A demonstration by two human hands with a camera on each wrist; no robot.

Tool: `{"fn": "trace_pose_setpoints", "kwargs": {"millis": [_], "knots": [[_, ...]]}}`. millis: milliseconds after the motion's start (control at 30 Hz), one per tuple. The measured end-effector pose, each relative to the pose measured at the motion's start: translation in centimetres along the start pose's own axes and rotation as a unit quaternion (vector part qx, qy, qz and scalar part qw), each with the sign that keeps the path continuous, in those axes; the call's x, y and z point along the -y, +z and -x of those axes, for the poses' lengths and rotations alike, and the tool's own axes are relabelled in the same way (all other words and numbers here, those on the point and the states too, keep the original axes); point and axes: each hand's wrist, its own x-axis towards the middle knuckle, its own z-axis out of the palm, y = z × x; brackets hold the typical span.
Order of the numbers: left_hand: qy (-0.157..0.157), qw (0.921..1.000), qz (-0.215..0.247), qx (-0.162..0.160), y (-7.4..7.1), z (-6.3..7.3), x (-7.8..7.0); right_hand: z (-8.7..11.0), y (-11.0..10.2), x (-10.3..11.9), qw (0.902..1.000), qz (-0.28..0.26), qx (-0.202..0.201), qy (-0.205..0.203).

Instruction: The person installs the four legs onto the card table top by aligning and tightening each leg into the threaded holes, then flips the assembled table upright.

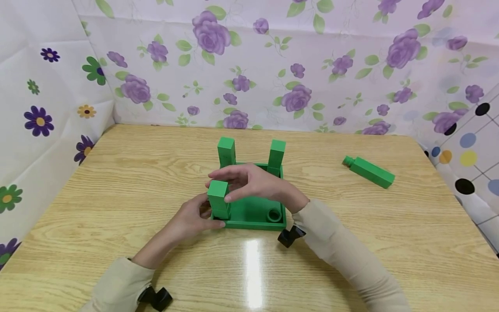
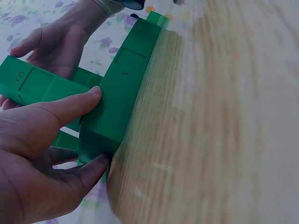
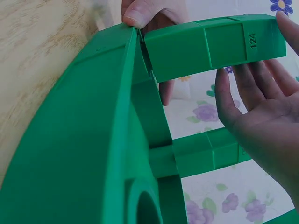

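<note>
Tray (image 1: 253, 225) sits on the worktop (image 1: 331, 268), bearing three upright posts (image 1: 277, 151) and a round socket (image 1: 274, 215). My left fingers (image 1: 213, 224) clamp its near-left corner; my right fingers (image 1: 233, 171) and thumb close around the near-left post (image 1: 218, 201).

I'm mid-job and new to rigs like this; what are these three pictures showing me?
No machine here: just one person's bare left hand and right hand. The wide picture looks down from the head; the others come from each wrist.

On the wood-grained table sits a green rectangular tray with upright green square posts at three corners and a green round socket at the fourth. A loose green square post with a narrow round end lies off to the right. The left hand grips the tray's near-left corner, while the right hand holds the near-left post.
</note>
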Motion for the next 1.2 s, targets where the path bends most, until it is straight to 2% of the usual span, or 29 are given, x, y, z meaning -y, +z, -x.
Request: {"fn": "trace_pose_setpoints", "kwargs": {"millis": [167, 333, 500, 767, 1033, 1200], "knots": [[0.007, 0.9999, 0.007, 0.003, 0.0, 0.1, -0.1, 0.2, 0.5, 0.1, 0.9992, 0.008, -0.039, 0.008], [0.004, 1.0000, 0.000, 0.003, 0.0, 0.1, -0.1, 0.5, 0.9, 0.3, 0.9954, 0.041, -0.082, 0.028], [0.003, 1.0000, -0.005, 0.003, 0.0, 0.0, 0.0, 0.8, 1.2, 0.6, 0.9904, 0.080, -0.108, 0.034], [0.001, 1.0000, -0.006, 0.002, 0.0, -0.1, 0.0, 0.8, 1.8, 0.9, 0.9764, 0.153, -0.149, 0.032], [0.004, 1.0000, 0.003, 0.004, -0.1, -0.1, 0.1, 0.8, 2.5, 0.7, 0.9646, 0.181, -0.188, 0.036], [-0.001, 0.9998, 0.020, 0.009, -0.2, 0.1, 0.0, 0.7, 3.2, 0.7, 0.9546, 0.203, -0.212, 0.052]]}}
